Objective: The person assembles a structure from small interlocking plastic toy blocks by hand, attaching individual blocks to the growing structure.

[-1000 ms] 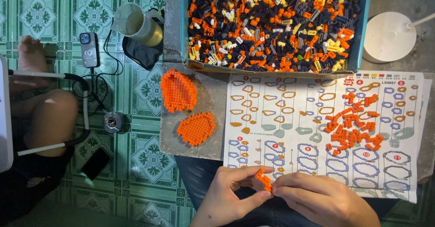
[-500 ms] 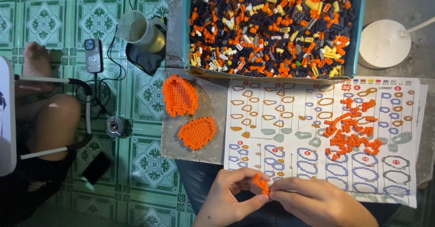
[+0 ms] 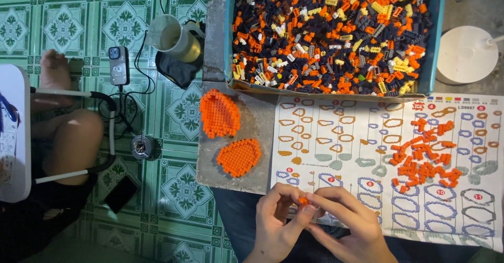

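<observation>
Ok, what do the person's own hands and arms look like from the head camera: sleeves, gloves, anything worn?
Both hands are bare: the left hand and the right hand wear no gloves, and no rings, watch or wristband show. Fingernails look short and unpainted. The wrists and the short stretch of forearm in view carry no sleeves. Dark blue trousers cover the lap beneath them.

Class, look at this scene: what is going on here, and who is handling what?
A person's left hand and right hand pinch a small orange brick piece together over a printed instruction sheet. A pile of loose orange bricks lies on the sheet, two finished orange plates rest beside it, and a blue box of mixed bricks stands behind. Another person's leg shows at left.
</observation>
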